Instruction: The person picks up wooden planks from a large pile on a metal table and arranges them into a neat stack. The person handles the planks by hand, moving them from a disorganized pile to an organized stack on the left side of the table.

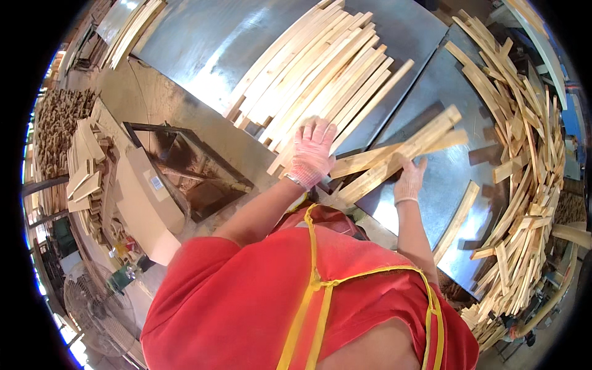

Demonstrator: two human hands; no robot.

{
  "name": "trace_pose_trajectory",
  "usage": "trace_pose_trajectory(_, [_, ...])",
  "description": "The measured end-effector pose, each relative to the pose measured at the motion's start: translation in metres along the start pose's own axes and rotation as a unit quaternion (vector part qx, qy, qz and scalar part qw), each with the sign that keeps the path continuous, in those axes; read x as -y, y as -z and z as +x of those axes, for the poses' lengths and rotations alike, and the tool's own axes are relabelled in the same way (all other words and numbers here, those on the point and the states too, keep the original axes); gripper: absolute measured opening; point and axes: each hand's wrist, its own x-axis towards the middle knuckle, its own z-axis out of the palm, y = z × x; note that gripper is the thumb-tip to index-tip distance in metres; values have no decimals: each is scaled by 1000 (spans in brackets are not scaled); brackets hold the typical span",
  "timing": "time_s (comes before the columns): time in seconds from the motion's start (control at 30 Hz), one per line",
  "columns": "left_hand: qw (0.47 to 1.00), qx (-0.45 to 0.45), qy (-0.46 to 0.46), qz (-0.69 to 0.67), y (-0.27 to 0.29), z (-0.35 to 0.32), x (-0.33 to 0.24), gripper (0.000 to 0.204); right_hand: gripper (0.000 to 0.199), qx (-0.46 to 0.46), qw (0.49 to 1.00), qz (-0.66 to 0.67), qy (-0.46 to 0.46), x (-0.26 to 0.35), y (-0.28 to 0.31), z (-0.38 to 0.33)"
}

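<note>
My left hand (313, 148), in a pale glove, lies with its fingers spread on the near ends of a row of pale wooden strips (320, 68). The strips lie side by side on a shiny metal table. To the right, my gloved right hand (409, 180) is at the near edge of a wooden strip (419, 139), its thumb apart and its other fingers partly hidden by the wood. That strip crosses over a second one (364, 161). Both appear raised above the metal, with dark shadows beside them, and their near ends reach toward my body.
A big curved heap of loose strips (518, 166) fills the table's right side. One single strip (456, 221) lies apart nearer me. A seam crosses the metal table (203, 37). To the left are a dark-framed opening (185, 166), a cardboard piece (148, 191), stacked wood (86, 172) and a fan (95, 305).
</note>
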Motion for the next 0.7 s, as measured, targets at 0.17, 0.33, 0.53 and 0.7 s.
trace_pose_trajectory(0.17, [987, 61, -19, -148, 16, -11, 30, 67, 99, 84, 975, -195, 65, -8, -99, 18])
trace_pose_trajectory(0.33, [955, -86, 127, -253, 51, -29, 78, 55, 99, 68, 770, -588, 237, -7, -164, -32])
trace_pose_trajectory(0.53, [842, -68, 454, -283, 28, -98, 111, 63, 103, 233, 736, -603, 199, 2, -108, -16])
trace_pose_trajectory(0.7, [654, 13, 517, -552, 14, -98, 98, 62, 79, 55, 821, -512, 247, 70, 18, -26])
